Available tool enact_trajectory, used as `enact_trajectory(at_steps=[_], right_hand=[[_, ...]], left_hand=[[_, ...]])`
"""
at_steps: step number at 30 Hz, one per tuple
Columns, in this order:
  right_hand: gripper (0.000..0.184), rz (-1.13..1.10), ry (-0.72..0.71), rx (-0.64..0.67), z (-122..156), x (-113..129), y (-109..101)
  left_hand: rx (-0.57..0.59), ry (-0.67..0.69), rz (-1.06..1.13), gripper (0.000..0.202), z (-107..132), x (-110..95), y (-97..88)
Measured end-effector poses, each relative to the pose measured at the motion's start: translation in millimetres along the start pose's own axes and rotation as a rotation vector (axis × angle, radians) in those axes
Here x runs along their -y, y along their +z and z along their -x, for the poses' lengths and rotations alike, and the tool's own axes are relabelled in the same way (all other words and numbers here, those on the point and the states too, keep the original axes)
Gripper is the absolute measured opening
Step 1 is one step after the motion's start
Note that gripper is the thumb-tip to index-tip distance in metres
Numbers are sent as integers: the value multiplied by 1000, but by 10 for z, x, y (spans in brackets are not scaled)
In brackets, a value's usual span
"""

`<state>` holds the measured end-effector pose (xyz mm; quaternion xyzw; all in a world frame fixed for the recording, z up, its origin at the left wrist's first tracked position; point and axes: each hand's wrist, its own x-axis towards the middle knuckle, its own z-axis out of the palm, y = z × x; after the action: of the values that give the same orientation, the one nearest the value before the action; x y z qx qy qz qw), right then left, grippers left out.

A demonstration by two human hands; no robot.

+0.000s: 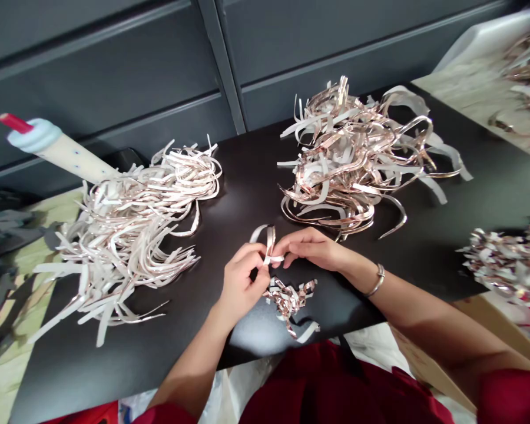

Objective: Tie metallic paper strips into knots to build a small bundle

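My left hand (pixel 242 280) and my right hand (pixel 309 247) meet over the black tabletop (pixel 242 182), both pinching one thin rose-gold and white foil strip (pixel 268 241) that loops up between the fingertips. Just below the hands lies a small folded cluster of the same foil (pixel 291 297). A silver bangle (pixel 377 281) circles my right wrist.
A large pile of pale strips (pixel 136 224) lies at the left, a tangled shinier pile (pixel 357 159) at the back right. More folded foil pieces (pixel 507 265) sit at the right edge. A white tube with a red tip (pixel 48 144) rests at the far left.
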<state>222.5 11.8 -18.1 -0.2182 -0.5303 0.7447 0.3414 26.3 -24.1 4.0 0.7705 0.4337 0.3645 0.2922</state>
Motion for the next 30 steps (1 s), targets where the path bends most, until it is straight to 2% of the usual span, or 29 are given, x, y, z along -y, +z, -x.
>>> enact_trajectory(at_steps=[2, 4, 6, 8, 10, 13, 15, 17, 18, 21, 23, 25, 26, 28, 30], right_hand=[[43, 132, -50, -71, 6, -21, 77], [37, 391, -120, -188, 5, -54, 163], [27, 666, -192, -291, -3, -75, 224], [21, 829, -256, -308, -11, -67, 238], [19, 856, -279, -263, -14, -27, 205], [18, 794, -232, -171, -8, 49, 123], [19, 789, -224, -111, -3, 78, 90], [20, 837, -259, -55, -1, 79, 94], [20, 871, -283, -26, -2, 70, 108], [20, 948, -359, 42, -7, 15, 175], [13, 983, -416, -37, -8, -33, 214], [6, 1020, -488, -159, -8, -78, 239], [8, 1034, -532, -197, -6, -98, 249], [12, 1043, -600, -201, -1, -129, 268], [16, 1026, -593, -199, 10, -149, 284]], left_hand=[[-23, 66, -127, 16, 21, 10, 26], [-10, 100, -178, 15, 41, 12, 54], [18, 96, -171, 16, 52, 7, 72], [29, 59, -117, 18, 48, -2, 73], [29, -4, -13, 19, 31, -10, 56], [49, -108, 167, 20, 0, -2, 19], [99, -169, 243, 19, -11, 22, 7], [168, -256, 348, 6, -12, 56, 11], [205, -319, 434, 8, -9, 73, 19], [240, -521, 746, 49, 0, 106, 52], [211, -599, 875, 55, 0, 115, 71], [179, -635, 936, 50, -5, 118, 85], [169, -645, 956, 49, -7, 120, 90], [143, -664, 978, 50, -11, 124, 95], [113, -679, 975, 52, -12, 130, 88]])
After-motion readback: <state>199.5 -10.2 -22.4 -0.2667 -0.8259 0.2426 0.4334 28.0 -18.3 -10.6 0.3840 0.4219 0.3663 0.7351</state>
